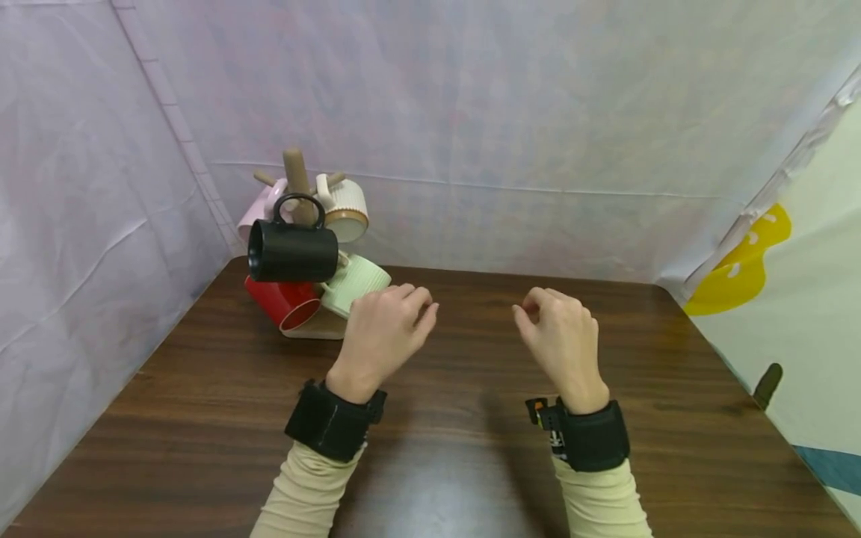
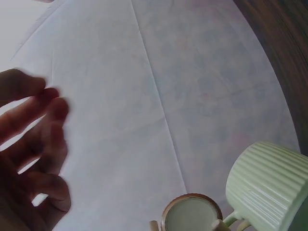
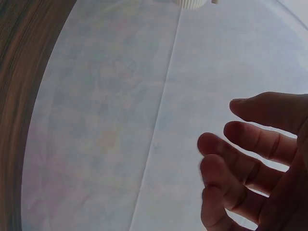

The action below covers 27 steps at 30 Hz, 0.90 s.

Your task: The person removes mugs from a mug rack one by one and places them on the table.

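Observation:
My left hand (image 1: 386,336) hovers over the table with loosely curled fingers and holds nothing. Nearest to it is a pale green ribbed mug (image 1: 356,284), just to its left on a wooden mug stand (image 1: 296,168). To the right, my right hand (image 1: 563,340) is also in the air, fingers loosely bent and nothing in them. On the same stand hang a black mug (image 1: 296,252), a red mug (image 1: 282,302), a pink mug (image 1: 254,213) and a white ribbed mug with a tan base (image 1: 348,205). In the left wrist view the green mug (image 2: 267,185) shows at lower right.
The dark wooden table (image 1: 457,418) ends at a pale cloth backdrop (image 1: 471,112). Another cloth hangs along the left side. A yellow shape (image 1: 736,273) marks the light sheet at the right.

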### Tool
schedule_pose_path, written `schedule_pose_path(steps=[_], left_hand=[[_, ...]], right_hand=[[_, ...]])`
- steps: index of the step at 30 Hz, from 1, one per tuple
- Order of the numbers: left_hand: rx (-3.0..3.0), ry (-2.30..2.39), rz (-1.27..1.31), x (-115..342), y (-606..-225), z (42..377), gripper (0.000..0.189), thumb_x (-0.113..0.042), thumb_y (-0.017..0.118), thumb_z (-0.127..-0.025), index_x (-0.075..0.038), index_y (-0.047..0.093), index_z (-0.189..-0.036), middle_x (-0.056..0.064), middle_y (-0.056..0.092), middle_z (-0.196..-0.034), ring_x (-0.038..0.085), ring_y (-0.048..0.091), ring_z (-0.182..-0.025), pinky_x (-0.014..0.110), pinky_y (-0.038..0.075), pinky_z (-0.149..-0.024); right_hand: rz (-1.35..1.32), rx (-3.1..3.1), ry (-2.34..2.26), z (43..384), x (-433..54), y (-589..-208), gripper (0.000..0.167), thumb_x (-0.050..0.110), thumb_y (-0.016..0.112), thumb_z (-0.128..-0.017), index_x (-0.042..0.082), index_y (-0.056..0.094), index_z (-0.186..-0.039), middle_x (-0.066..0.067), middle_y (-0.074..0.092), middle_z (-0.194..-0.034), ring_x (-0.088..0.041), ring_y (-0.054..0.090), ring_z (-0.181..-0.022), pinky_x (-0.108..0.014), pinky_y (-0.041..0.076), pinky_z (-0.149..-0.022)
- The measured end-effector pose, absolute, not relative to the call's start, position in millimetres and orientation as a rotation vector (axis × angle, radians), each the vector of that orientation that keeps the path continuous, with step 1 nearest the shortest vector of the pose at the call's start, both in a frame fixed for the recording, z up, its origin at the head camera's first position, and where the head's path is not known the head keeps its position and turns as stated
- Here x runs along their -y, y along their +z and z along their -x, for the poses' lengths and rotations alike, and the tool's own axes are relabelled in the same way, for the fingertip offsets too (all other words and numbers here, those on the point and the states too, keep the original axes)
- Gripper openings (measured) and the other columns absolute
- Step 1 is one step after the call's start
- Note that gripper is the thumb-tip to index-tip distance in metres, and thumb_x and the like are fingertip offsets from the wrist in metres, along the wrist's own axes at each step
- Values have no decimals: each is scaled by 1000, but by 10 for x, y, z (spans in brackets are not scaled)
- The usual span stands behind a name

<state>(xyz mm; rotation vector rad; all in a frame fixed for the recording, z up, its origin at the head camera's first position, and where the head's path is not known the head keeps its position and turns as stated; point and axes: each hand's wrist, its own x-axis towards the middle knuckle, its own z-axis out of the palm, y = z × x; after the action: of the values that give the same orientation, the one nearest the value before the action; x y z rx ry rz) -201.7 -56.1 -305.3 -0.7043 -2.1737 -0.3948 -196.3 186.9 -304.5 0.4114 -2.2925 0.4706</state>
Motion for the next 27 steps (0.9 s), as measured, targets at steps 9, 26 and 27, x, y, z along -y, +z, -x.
schedule_pose_path(steps=[9,26,27], left_hand=[[2017,-650,446,858,-3086,2185,15,-8,68,-91,-5,67,-77,6,62,-61,22,55,-49,38,42,-44],[1437,-1040,-157,1188,-3213,2403,47,-20,71,-86,4,53,-122,15,48,-121,24,43,-119,30,32,-103],[1428,-1059,-196,1186,-3224,2411,59,-23,72,-84,3,46,-131,14,43,-131,22,36,-128,30,26,-110]], right_hand=[[-443,2308,508,1977,-1853,-3060,13,2,71,-88,4,69,-75,-10,64,-65,-20,49,-46,-36,39,-42],[-440,2292,506,1982,-1878,-3035,13,1,69,-88,5,69,-75,-9,62,-63,-18,45,-45,-35,36,-42],[-440,2290,506,1983,-1879,-3038,13,1,69,-88,5,69,-75,-9,62,-63,-18,45,-45,-35,35,-42]])
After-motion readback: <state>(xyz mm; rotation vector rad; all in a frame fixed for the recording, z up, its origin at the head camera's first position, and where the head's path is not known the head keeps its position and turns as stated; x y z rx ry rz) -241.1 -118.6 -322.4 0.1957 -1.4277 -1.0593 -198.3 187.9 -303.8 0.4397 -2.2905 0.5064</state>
